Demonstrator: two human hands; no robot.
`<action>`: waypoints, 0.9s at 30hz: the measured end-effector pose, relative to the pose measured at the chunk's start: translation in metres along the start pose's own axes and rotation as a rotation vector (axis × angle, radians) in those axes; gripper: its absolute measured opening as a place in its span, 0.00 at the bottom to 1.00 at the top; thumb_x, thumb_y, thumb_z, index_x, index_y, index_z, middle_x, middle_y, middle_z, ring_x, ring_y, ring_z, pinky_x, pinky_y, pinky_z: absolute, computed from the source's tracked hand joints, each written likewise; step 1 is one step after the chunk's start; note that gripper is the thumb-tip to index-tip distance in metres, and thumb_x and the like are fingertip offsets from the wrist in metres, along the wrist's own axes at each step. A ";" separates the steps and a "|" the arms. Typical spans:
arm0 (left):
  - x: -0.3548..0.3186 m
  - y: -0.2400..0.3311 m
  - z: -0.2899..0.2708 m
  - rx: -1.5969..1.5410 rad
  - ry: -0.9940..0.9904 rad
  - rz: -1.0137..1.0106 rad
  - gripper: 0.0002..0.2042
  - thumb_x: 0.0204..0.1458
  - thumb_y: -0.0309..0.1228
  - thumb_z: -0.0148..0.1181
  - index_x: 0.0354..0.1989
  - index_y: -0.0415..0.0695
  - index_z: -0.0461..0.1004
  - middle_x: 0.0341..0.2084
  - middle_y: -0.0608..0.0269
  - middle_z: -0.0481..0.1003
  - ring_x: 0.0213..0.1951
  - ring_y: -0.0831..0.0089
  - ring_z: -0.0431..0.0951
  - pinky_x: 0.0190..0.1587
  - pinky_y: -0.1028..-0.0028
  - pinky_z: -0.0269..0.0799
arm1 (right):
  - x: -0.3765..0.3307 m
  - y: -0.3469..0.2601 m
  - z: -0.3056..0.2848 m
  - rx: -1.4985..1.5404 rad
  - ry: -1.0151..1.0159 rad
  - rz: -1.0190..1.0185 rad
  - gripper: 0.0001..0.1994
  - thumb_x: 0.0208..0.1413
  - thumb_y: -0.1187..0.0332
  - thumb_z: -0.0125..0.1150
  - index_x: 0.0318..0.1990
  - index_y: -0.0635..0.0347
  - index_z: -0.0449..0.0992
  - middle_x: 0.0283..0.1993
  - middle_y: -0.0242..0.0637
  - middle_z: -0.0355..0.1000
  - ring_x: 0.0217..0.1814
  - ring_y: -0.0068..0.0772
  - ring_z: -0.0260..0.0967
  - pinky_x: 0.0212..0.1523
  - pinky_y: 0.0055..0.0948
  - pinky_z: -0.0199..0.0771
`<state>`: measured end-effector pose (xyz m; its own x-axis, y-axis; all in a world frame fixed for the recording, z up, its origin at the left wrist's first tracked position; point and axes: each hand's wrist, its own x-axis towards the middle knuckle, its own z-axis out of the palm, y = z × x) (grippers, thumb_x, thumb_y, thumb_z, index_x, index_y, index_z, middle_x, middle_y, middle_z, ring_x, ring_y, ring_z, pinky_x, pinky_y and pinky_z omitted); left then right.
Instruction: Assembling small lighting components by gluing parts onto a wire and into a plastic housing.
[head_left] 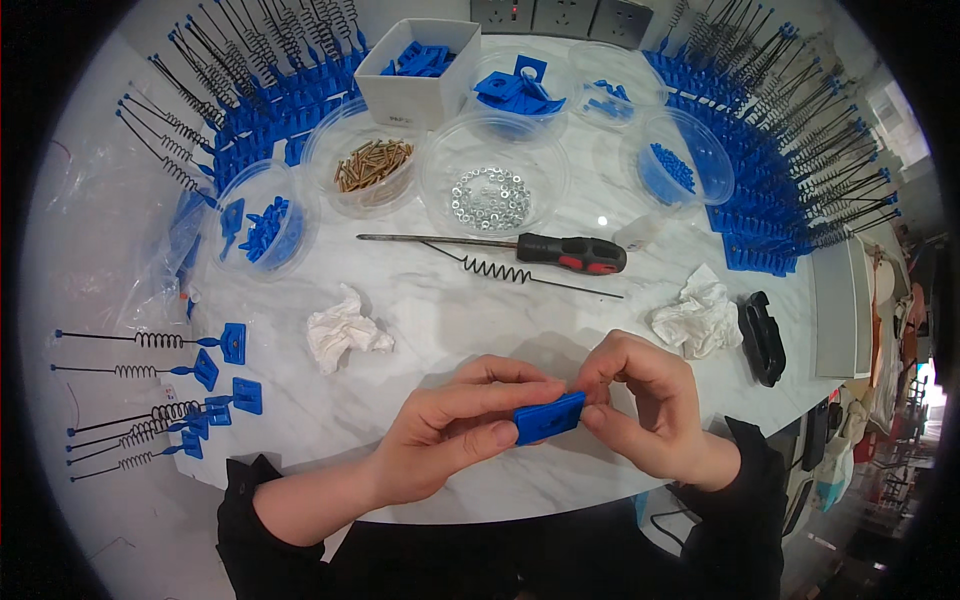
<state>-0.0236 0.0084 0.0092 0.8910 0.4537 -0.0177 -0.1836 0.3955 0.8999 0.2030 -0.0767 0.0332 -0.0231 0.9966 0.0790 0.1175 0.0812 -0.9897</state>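
Near the table's front edge, a flat blue plastic plate (547, 419) is held between both hands. My left hand (455, 425) grips its left end, thumb on the near face and fingers along the top. My right hand (645, 405) pinches at the plate's right end with thumb and forefinger; whether a small part sits in that pinch is hidden. Beyond the hands lie a screwdriver (570, 252) with a black and red handle and a black coiled spring (497, 269) with straight ends.
Tubs of golden screws (374, 165), silver nuts (490, 199) and blue parts (265, 228) stand behind, beside a white box (405, 98). Crumpled tissues (346, 328) and a black case (763, 339) flank the hands. Blue-based spring assemblies (235, 343) line the left; more (760, 215) fill the right.
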 end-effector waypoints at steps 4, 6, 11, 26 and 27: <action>-0.001 0.003 0.000 -0.082 0.020 -0.051 0.19 0.62 0.28 0.52 0.60 0.34 0.68 0.59 0.51 0.59 0.60 0.60 0.66 0.60 0.62 0.70 | 0.002 -0.001 0.001 -0.002 -0.007 0.022 0.07 0.48 0.77 0.65 0.34 0.64 0.74 0.30 0.32 0.69 0.30 0.21 0.64 0.31 0.22 0.62; -0.001 0.001 0.000 -0.089 0.023 -0.051 0.20 0.62 0.28 0.52 0.61 0.34 0.67 0.59 0.51 0.59 0.60 0.61 0.66 0.60 0.62 0.70 | 0.002 -0.002 0.001 -0.004 -0.007 0.018 0.06 0.48 0.77 0.65 0.34 0.64 0.74 0.29 0.32 0.69 0.30 0.21 0.63 0.31 0.22 0.62; 0.000 0.005 0.003 -0.107 0.045 -0.093 0.20 0.63 0.28 0.50 0.62 0.35 0.64 0.60 0.53 0.59 0.61 0.62 0.66 0.60 0.61 0.71 | 0.002 -0.002 0.001 -0.037 -0.006 0.020 0.05 0.49 0.77 0.65 0.31 0.63 0.73 0.27 0.30 0.67 0.28 0.19 0.62 0.30 0.21 0.60; 0.001 0.002 0.004 0.141 0.081 0.013 0.21 0.59 0.25 0.56 0.62 0.35 0.66 0.58 0.51 0.65 0.59 0.64 0.69 0.56 0.67 0.72 | 0.001 0.001 0.004 0.016 0.031 0.070 0.05 0.50 0.77 0.64 0.30 0.64 0.73 0.26 0.27 0.67 0.28 0.16 0.60 0.30 0.20 0.60; 0.002 0.003 0.005 0.117 0.100 0.004 0.21 0.58 0.22 0.56 0.61 0.35 0.66 0.57 0.51 0.66 0.57 0.64 0.71 0.54 0.68 0.74 | 0.001 0.001 0.004 0.016 0.030 0.071 0.05 0.50 0.77 0.64 0.30 0.64 0.73 0.26 0.27 0.67 0.28 0.16 0.60 0.30 0.20 0.60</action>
<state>-0.0202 0.0063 0.0146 0.8433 0.5349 -0.0522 -0.1318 0.3001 0.9448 0.1992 -0.0754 0.0318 0.0141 0.9998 0.0114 0.1017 0.0099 -0.9948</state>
